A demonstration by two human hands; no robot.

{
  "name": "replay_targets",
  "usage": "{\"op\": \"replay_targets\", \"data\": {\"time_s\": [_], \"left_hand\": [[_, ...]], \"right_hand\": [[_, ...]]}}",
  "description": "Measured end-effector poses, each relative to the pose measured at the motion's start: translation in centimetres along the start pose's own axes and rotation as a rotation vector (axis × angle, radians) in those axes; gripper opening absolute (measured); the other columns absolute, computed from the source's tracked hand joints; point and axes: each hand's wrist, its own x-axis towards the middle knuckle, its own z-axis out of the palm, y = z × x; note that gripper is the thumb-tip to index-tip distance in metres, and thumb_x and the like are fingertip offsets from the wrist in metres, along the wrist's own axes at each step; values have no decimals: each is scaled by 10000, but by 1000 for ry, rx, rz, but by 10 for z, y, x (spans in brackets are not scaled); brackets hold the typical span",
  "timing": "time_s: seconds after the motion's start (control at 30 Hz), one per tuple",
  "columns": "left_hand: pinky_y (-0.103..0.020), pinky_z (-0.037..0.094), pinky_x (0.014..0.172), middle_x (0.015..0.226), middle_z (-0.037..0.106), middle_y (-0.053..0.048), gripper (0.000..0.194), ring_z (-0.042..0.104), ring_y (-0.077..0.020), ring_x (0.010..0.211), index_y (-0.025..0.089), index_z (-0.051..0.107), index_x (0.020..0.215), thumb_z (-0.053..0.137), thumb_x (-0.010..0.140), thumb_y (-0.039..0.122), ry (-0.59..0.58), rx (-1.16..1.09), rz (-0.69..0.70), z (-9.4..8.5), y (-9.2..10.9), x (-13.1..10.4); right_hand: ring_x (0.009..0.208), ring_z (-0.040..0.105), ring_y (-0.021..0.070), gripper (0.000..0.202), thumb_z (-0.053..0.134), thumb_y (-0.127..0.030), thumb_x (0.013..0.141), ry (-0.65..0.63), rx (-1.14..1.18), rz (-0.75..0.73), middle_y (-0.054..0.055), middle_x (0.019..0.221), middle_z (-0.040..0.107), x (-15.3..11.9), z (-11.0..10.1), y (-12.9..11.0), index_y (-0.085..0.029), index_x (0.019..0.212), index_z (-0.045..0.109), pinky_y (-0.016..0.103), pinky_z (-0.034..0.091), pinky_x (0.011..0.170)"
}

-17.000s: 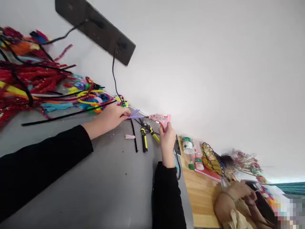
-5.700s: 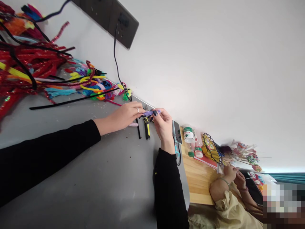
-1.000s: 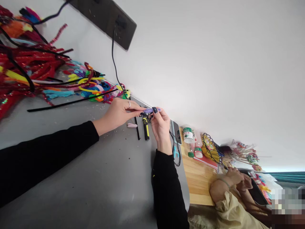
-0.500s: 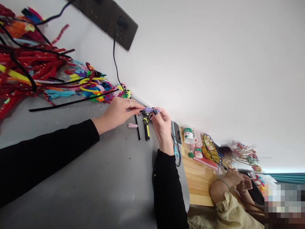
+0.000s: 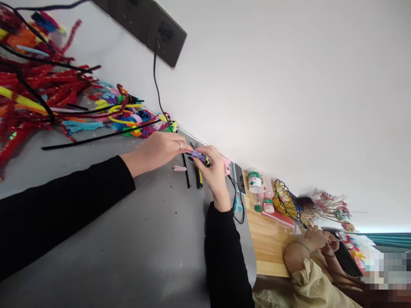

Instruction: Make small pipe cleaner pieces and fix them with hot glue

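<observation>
A small purple pipe cleaner piece (image 5: 198, 155) is pinched between my two hands above the grey table. The fingertips of my left hand (image 5: 162, 149), which wears a ring, close on its left end. My right hand (image 5: 212, 171) grips the other end between thumb and fingers, partly hiding it. Beneath my hands lies a black-and-yellow handled tool (image 5: 199, 179), its upper part mostly covered. Beside it are a black pipe cleaner (image 5: 186, 171) and a short folded pale pink piece (image 5: 180, 168).
Red tinsel stems (image 5: 54, 85) and colourful pipe cleaner bundles (image 5: 135, 119) spread along the left. Behind my right hand sit a pink item (image 5: 226, 166) and a phone (image 5: 239, 177). A co-worker's hands (image 5: 321, 239) are over the wooden table (image 5: 269, 248), near bottles and a yellow basket (image 5: 285, 201).
My right hand has shifted slightly left and turned, its fingers now curled over the purple piece. The purple piece has tilted down to the right. The pink item behind that hand has come into view.
</observation>
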Motion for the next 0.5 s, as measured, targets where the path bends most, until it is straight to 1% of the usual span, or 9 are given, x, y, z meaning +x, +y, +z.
{"op": "replay_targets", "data": {"time_s": [0.1,0.3,0.4,0.5], "left_hand": [[-268,589,714,938,818,-68,440,763,-188,825,203,831,1026,444,1135,383,-26,50,31,2,-2,-3],[-289,596,727,945,811,-85,421,764,-205,839,159,813,1028,441,1134,325,-35,73,45,7,-4,-5],[-293,595,726,938,810,-91,417,764,-209,839,152,807,1018,440,1131,315,-38,73,42,10,-6,-6],[-296,588,706,924,807,-94,439,758,-209,816,149,804,986,433,1132,334,-28,57,44,11,-6,-7]], "right_hand": [[1023,651,229,85,641,-246,1002,-13,-107,-38,59,1037,751,0,3,1,-248,1012,726,391,513,930],[1021,640,239,129,625,-257,1029,-6,-201,-85,70,1022,756,-2,5,1,-236,1035,752,402,514,925],[1020,632,236,157,608,-251,1038,-19,-225,-79,63,1018,755,-3,6,2,-247,1035,765,405,512,931],[1011,627,236,172,602,-242,1033,-23,-201,-67,67,1018,755,-3,7,4,-244,1026,774,413,509,933]]}}
